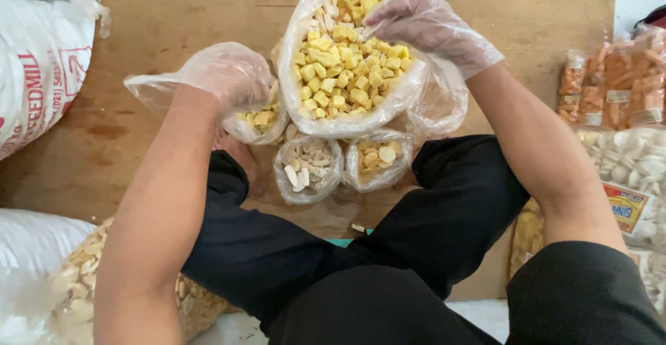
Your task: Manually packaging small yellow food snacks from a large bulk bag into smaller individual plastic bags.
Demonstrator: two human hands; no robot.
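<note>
A large clear plastic bag (pixel 305 19) full of small yellow and white snack pieces (pixel 347 67) lies open on the brown floor in front of my crossed legs. My right hand (pixel 427 26), in a thin clear glove, reaches into the bag's top with fingers pinched on a few pieces. My left hand (pixel 229 78), also gloved, holds a small clear bag (pixel 260 119) partly filled with yellow pieces, just left of the big bag. Two small filled bags (pixel 309 168) (pixel 378 157) rest below the big bag.
White printed sacks (pixel 38 60) lie at the far left. A bag of pale crackers (pixel 76 275) sits at the lower left. Packets of orange snacks (pixel 617 85) and white crackers (pixel 624 161) are stacked at the right.
</note>
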